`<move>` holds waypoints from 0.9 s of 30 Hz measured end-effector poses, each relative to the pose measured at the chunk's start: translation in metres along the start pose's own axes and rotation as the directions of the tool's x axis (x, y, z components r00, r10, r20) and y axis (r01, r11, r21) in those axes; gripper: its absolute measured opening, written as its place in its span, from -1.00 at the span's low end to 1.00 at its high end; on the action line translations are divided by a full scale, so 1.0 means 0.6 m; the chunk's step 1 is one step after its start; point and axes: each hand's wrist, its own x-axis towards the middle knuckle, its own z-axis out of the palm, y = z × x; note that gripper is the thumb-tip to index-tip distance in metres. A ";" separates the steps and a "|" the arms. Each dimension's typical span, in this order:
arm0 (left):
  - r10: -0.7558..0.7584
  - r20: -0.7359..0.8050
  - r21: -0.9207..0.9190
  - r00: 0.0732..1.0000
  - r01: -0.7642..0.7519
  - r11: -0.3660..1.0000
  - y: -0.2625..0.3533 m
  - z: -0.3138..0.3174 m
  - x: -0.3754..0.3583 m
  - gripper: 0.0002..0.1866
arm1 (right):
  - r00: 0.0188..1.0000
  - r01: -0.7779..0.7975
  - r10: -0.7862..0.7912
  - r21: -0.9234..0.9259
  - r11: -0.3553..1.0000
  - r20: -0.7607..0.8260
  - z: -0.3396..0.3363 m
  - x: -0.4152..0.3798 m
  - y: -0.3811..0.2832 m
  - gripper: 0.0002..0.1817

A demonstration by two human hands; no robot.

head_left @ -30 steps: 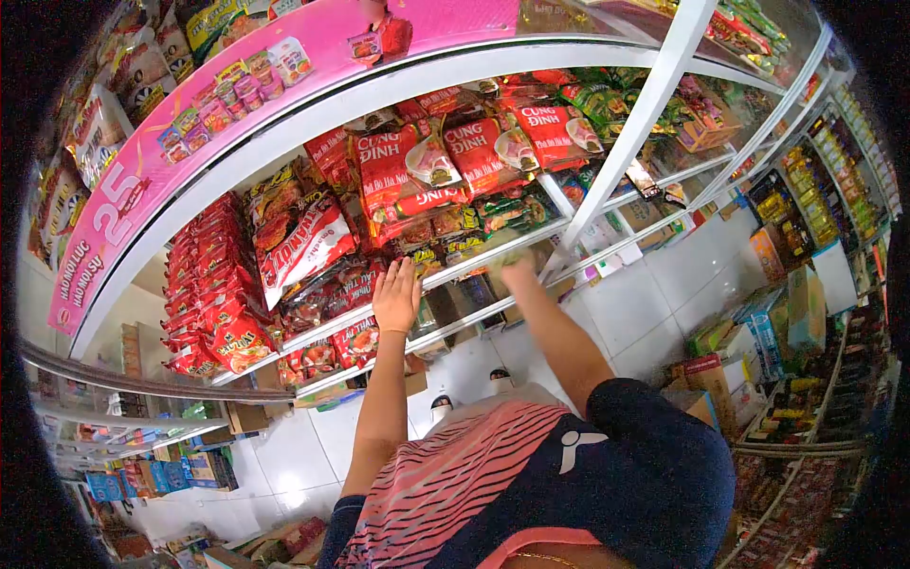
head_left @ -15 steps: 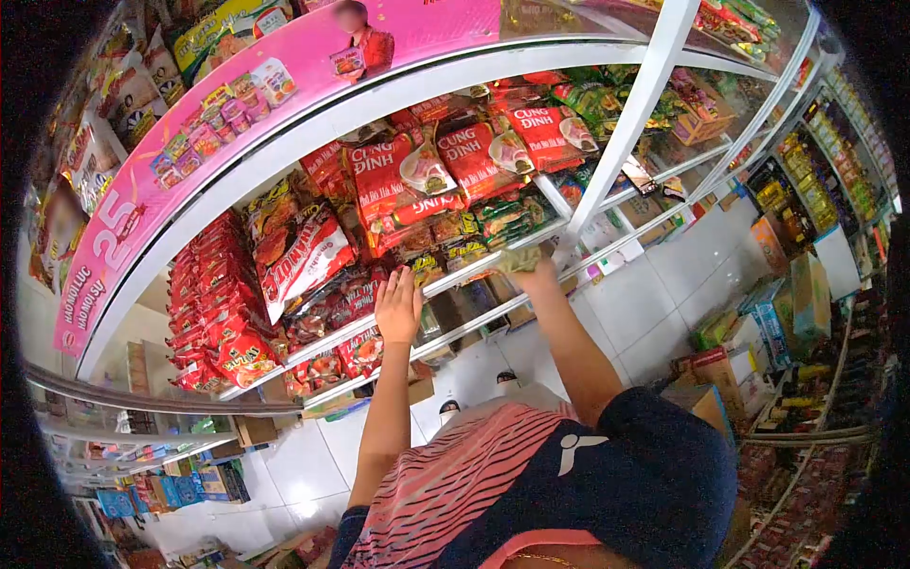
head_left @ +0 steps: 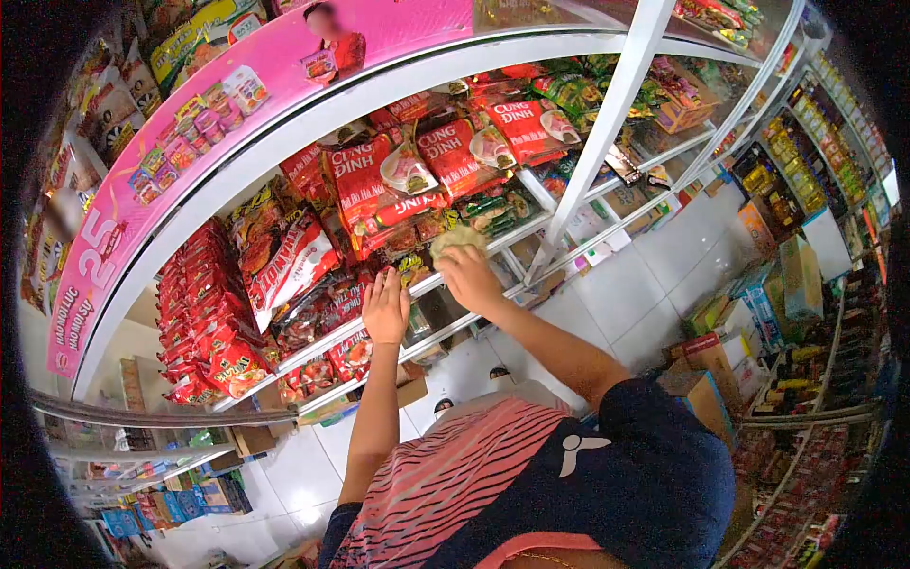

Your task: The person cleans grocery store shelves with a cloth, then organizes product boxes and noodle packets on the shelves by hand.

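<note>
My right hand (head_left: 470,279) is closed on a crumpled pale yellow-green cloth (head_left: 457,241), over the front edge of the display shelf. My left hand (head_left: 387,307) lies with fingers stretched out on the white shelf rail (head_left: 327,343), holding nothing. Just beyond my hands are large red packs of Cung Đình noodles (head_left: 377,180). Smaller dark green packets (head_left: 498,214) lie beyond the cloth. Dark red packets (head_left: 334,305) sit beside my left hand, partly behind the rail.
A white upright post (head_left: 607,123) rises right of my hands. Stacked red noodle packets (head_left: 204,303) fill the shelf's left end. A pink banner (head_left: 398,33) crosses the shelf above. Cardboard boxes (head_left: 706,403) and stocked shelves stand at right on the tiled floor (head_left: 654,275).
My right hand has moved left along the shelf front with the cloth, from near the post toward my left hand. My left hand stays on the rail. The view has shifted slightly.
</note>
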 end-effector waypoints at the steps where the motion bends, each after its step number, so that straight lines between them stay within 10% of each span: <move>1: 0.000 0.004 0.000 1.000 0.000 1.000 -0.001 -0.001 -0.002 -0.69 | 1.000 -0.003 0.003 0.002 1.000 0.001 -0.013 0.006 0.001 -0.81; 3: 0.004 0.054 -0.024 0.999 -0.002 1.000 -0.005 -0.002 -0.002 -0.63 | 0.989 0.136 -0.132 -0.048 0.990 0.071 -0.064 0.043 0.028 -0.92; 6: 0.010 0.055 -0.008 0.998 -0.010 1.000 -0.004 -0.004 -0.002 -0.63 | 0.903 -0.022 -0.081 -0.234 0.972 -0.422 -0.092 0.042 0.114 -0.90; 9: 0.009 0.031 -0.008 0.999 -0.009 1.000 -0.002 -0.003 -0.001 -0.67 | 0.912 -0.246 0.120 -0.286 0.926 -0.393 -0.057 0.023 0.139 -0.84; 10: 0.007 0.035 -0.012 0.999 -0.007 1.000 -0.003 -0.002 -0.002 -0.67 | 0.949 -0.311 0.299 -0.141 0.940 -0.101 -0.048 0.019 0.127 -0.64; 17: 0.055 0.065 -0.005 0.996 -0.055 0.998 -0.007 -0.012 -0.001 -0.66 | 0.988 -0.011 -0.012 0.153 0.988 0.152 0.007 0.009 0.002 -0.50; 23: 0.049 0.087 0.013 0.995 -0.051 0.999 -0.007 -0.002 -0.003 -0.65 | 0.971 -0.049 -0.007 -0.228 0.972 -0.240 -0.087 0.032 0.151 -0.68; 27: 0.014 0.093 -0.018 0.996 -0.013 1.000 -0.010 0.000 -0.004 -0.62 | 0.971 -0.163 0.123 -0.187 0.969 -0.206 -0.046 0.043 0.114 -0.71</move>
